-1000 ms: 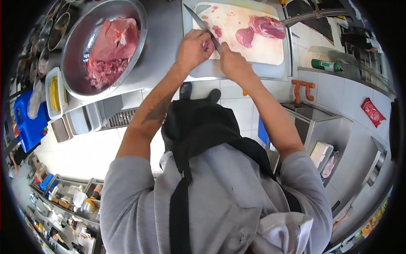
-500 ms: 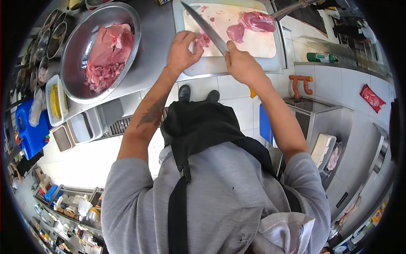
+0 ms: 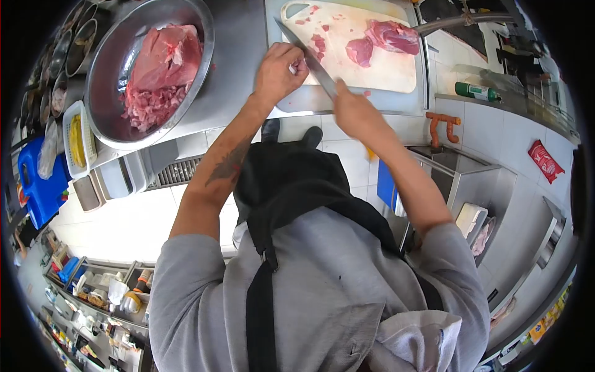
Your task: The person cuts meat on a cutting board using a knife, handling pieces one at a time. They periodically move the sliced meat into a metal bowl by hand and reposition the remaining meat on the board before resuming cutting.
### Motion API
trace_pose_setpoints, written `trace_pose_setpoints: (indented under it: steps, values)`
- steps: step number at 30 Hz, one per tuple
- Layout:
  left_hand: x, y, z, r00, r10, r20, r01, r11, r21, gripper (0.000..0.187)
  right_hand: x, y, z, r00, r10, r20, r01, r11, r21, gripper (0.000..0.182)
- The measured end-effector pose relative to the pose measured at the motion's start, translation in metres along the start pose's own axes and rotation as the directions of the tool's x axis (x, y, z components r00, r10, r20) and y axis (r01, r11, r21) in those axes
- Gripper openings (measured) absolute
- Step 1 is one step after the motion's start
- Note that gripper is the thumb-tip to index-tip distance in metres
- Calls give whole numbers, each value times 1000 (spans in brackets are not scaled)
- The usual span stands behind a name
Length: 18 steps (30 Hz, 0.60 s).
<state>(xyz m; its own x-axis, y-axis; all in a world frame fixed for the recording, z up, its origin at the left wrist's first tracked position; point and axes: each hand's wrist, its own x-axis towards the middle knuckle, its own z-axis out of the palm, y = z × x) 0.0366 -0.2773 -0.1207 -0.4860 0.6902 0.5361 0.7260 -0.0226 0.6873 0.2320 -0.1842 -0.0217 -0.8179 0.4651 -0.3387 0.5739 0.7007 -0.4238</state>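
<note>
My right hand [image 3: 358,115] grips the handle of a long knife [image 3: 319,75], its blade slanting up and left across the cutting board's near-left part. To the left of the blade, my left hand [image 3: 282,74] is closed, fingers curled in at the board's left edge. A small pale bit shows at its fingers, too little to name. Cut pieces of raw meat [image 3: 318,43] lie just beyond the blade on the white cutting board [image 3: 378,75]. Farther right on the board are a flat slice of meat [image 3: 359,52] and a larger chunk of meat [image 3: 393,37].
A big steel bowl [image 3: 101,118] with a large piece of meat and many chopped bits stands left on the steel counter [image 3: 238,68]. Beside it are a white basket [image 3: 88,139] and a blue jug [image 3: 38,186]. A green bottle [image 3: 477,92] lies at the right.
My left hand has come away from the cut meat, and its fingers have curled in. The knife has drawn back slightly toward me. The whole view has shifted a little.
</note>
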Motion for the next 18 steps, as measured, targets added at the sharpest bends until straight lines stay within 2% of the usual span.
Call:
trace_pose_setpoints:
  steps: [1,3,4,6,9,10,11,12,14,16,17,18]
  values:
    - [-1,-1,2,1000,-4,4,4,1000,2,14,33,5,26,995,-43,-95,49,997,61,37]
    - [7,-5,-4,1000,17,7,-17,999,30,14,73,-30,5,998,63,-5,-63,996,59,41]
    - [9,-4,-5,1000,22,20,-22,999,30,14,77,-36,-4,998,63,-25,-61,995,81,41]
    - [5,5,-1,999,36,37,-36,999,19,14,71,-40,-19,988,115,106,-135,970,200,51]
    - [7,11,-6,998,48,35,-51,995,87,11,64,-6,-10,990,80,120,-110,957,267,52]
    - [14,13,-5,995,-92,22,92,996,19,10,57,3,-16,992,80,95,-103,956,274,52]
    - [18,16,-3,971,-239,23,240,969,-53,9,41,11,-21,984,139,111,-175,866,469,51]
    - [22,17,-4,973,-228,37,229,972,-57,9,26,18,-20,970,195,147,-243,725,644,50]
    - [40,13,-14,947,-320,28,319,947,22,11,5,10,-46,963,194,185,-268,673,689,49]
    - [61,8,-16,950,-299,88,302,953,-24,18,-6,4,-65,958,186,219,-288,610,738,47]
    - [75,4,-11,860,-469,201,510,773,-378,21,-8,3,-70,955,146,257,-294,562,773,42]
    - [83,1,-8,733,-566,376,651,426,-628,24,-11,3,-70,950,102,296,-305,511,804,38]
